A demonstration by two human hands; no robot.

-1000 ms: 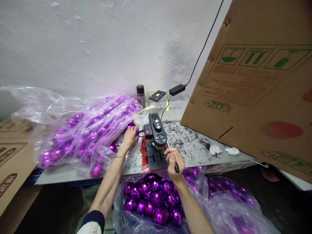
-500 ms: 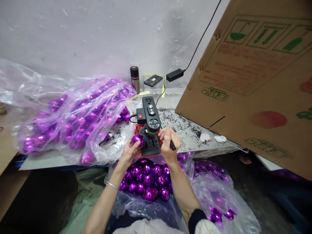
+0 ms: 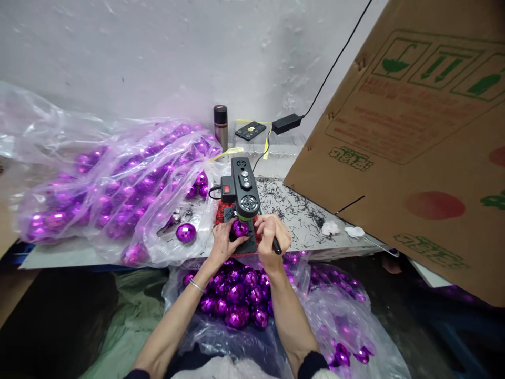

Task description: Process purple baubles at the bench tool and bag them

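Note:
A small black bench machine [image 3: 243,196] with a red switch stands on the white worktop [image 3: 307,221]. My left hand [image 3: 224,241] holds a faceted purple ball [image 3: 239,228] under the machine's head, on its black base. My right hand [image 3: 270,237] is closed round a thin black-handled tool [image 3: 276,246] and touches the ball's right side. A clear bag of purple balls [image 3: 118,189] lies on the worktop to the left, with one loose ball [image 3: 185,232] at its mouth. Another open bag of faceted purple balls [image 3: 236,300] sits below my hands.
A large tilted cardboard box [image 3: 414,137] fills the right side. A dark flask [image 3: 221,126], a small black device [image 3: 250,130] and a power adapter [image 3: 287,123] with its cable stand by the wall. Black shavings and white scraps [image 3: 331,228] litter the worktop.
My left hand took a purple ball from the left bag and brought it under the machine head. My right hand moved in against the ball, still gripping the tool.

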